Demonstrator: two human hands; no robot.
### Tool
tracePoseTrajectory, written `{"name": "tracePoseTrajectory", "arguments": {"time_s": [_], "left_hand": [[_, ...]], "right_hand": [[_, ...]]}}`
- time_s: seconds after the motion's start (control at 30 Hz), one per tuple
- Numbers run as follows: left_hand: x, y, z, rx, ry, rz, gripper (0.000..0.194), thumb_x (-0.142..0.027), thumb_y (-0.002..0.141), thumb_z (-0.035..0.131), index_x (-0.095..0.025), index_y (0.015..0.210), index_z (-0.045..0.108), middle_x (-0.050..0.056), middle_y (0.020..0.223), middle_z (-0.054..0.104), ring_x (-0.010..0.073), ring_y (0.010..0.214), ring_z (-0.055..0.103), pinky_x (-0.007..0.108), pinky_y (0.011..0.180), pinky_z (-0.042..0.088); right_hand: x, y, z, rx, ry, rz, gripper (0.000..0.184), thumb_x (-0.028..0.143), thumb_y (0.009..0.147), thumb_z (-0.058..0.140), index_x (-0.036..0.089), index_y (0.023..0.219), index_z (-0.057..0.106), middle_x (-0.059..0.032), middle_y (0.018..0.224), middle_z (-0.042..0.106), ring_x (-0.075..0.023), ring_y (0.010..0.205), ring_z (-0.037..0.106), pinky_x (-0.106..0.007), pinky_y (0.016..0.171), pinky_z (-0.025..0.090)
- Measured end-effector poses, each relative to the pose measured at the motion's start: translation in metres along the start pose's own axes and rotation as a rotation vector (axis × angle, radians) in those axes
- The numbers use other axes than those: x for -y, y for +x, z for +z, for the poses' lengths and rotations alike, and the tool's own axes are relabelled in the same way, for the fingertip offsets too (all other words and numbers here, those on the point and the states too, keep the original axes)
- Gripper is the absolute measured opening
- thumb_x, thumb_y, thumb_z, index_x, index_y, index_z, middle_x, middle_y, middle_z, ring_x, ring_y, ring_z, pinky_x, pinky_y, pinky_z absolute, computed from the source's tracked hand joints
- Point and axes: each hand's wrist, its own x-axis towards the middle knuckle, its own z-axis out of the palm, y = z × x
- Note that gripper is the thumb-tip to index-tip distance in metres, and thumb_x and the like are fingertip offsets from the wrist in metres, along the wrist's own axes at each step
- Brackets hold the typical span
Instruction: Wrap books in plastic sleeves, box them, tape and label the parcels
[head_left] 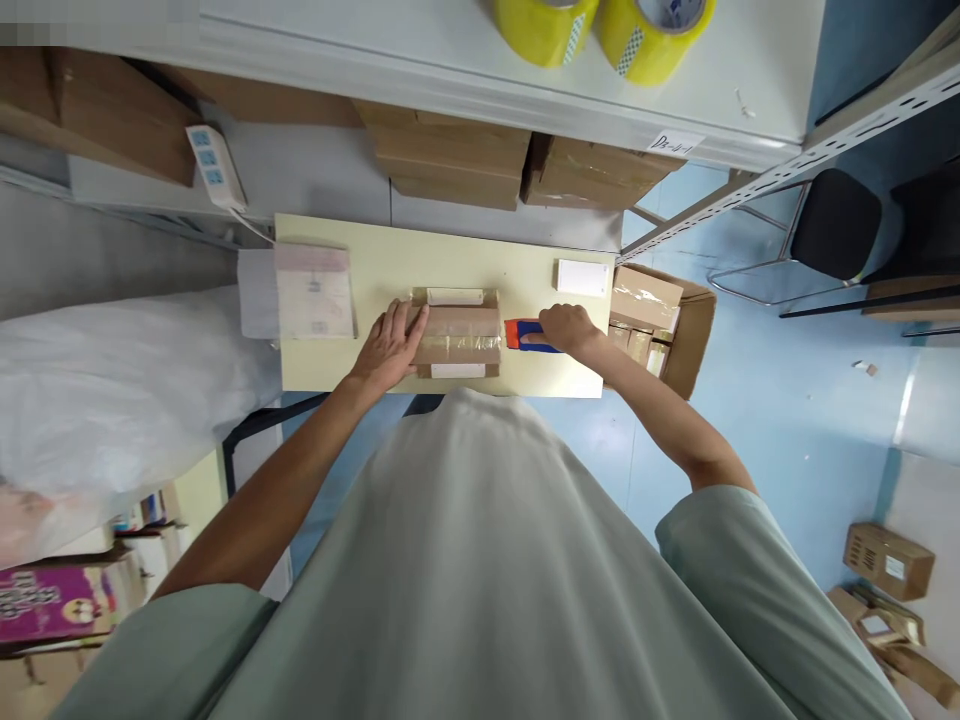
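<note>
A brown cardboard box (457,325) lies on the pale yellow table, with clear tape along its middle and white labels near its far and near edges. My left hand (390,345) rests on the left end of this box, fingers stretched out. Just past the box's right end, my right hand (570,328) is closed around a blue and orange tool that looks like a tape dispenser (525,335). Its orange end points left toward the box, with a small gap between them. The hand covers the rest of it.
On the table (420,250) lie a stack of papers in plastic (315,290) and a white label pad (583,277). An open carton (694,340) holding smaller boxes stands off the right edge. Yellow tape rolls (544,30) sit on the shelf (360,40) above. A power strip (217,165) is at left.
</note>
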Motion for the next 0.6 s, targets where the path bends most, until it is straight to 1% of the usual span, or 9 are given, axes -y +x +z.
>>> {"name": "tracePoseTrajectory", "arguments": {"time_s": [0.1,0.17,0.3,0.37,0.4,0.47,0.6], "left_hand": [[0.013,-0.010,-0.005,0.031,0.022,-0.051,0.111,-0.025,0.094,0.077,-0.004,0.185,0.016,0.040,0.189,0.012,0.0544,0.179,0.002,0.081,0.138,0.016],[0.016,-0.012,-0.004,0.047,0.020,-0.083,0.106,-0.022,0.094,0.072,-0.005,0.185,0.019,0.038,0.190,0.011,0.0525,0.180,0.001,0.081,0.138,0.013],[0.018,-0.012,-0.001,0.073,0.033,-0.098,0.109,-0.018,0.092,0.072,-0.003,0.185,0.017,0.039,0.190,0.008,0.0524,0.180,-0.002,0.082,0.138,0.013],[0.017,-0.011,0.000,0.081,0.033,-0.098,0.111,-0.017,0.091,0.072,-0.002,0.185,0.015,0.040,0.189,0.006,0.0528,0.180,-0.004,0.082,0.138,0.013],[0.017,-0.011,-0.001,0.083,0.028,-0.099,0.111,-0.017,0.091,0.072,-0.002,0.185,0.014,0.040,0.189,0.006,0.0526,0.180,-0.005,0.081,0.138,0.013],[0.016,-0.011,-0.002,0.086,0.023,-0.101,0.111,-0.018,0.092,0.071,-0.003,0.186,0.013,0.039,0.190,0.005,0.0519,0.180,-0.007,0.081,0.138,0.013],[0.015,-0.012,-0.003,0.093,0.042,-0.092,0.113,-0.018,0.092,0.071,-0.004,0.186,0.012,0.038,0.190,0.003,0.0521,0.180,-0.007,0.078,0.139,0.015]], "right_hand": [[0.020,0.001,0.008,0.033,0.037,-0.038,0.067,0.067,0.117,0.051,0.007,0.137,0.076,-0.0322,0.135,0.078,-0.0394,0.125,0.078,-0.041,0.099,0.055],[0.024,-0.002,0.009,0.061,0.053,-0.038,0.068,0.067,0.117,0.051,0.007,0.138,0.075,-0.0321,0.136,0.078,-0.0390,0.126,0.078,-0.040,0.099,0.055],[0.006,-0.015,0.008,0.106,0.107,-0.022,0.076,0.074,0.116,0.045,0.008,0.140,0.073,-0.0306,0.131,0.079,-0.0394,0.124,0.078,-0.040,0.098,0.055],[-0.001,-0.021,0.011,0.125,0.124,-0.024,0.076,0.075,0.115,0.046,0.008,0.139,0.074,-0.0289,0.128,0.081,-0.0393,0.121,0.079,-0.040,0.097,0.056],[-0.001,-0.022,0.013,0.125,0.123,-0.019,0.075,0.075,0.115,0.048,0.008,0.137,0.074,-0.0284,0.127,0.081,-0.0391,0.120,0.080,-0.040,0.097,0.056],[0.008,-0.021,0.021,0.109,0.113,0.020,0.072,0.073,0.115,0.052,0.008,0.133,0.076,-0.0285,0.127,0.081,-0.0384,0.120,0.080,-0.039,0.097,0.056],[0.045,-0.013,0.035,0.031,0.121,0.142,0.066,0.068,0.115,0.057,0.007,0.129,0.077,-0.0285,0.124,0.082,-0.0363,0.116,0.082,-0.037,0.092,0.058]]}}
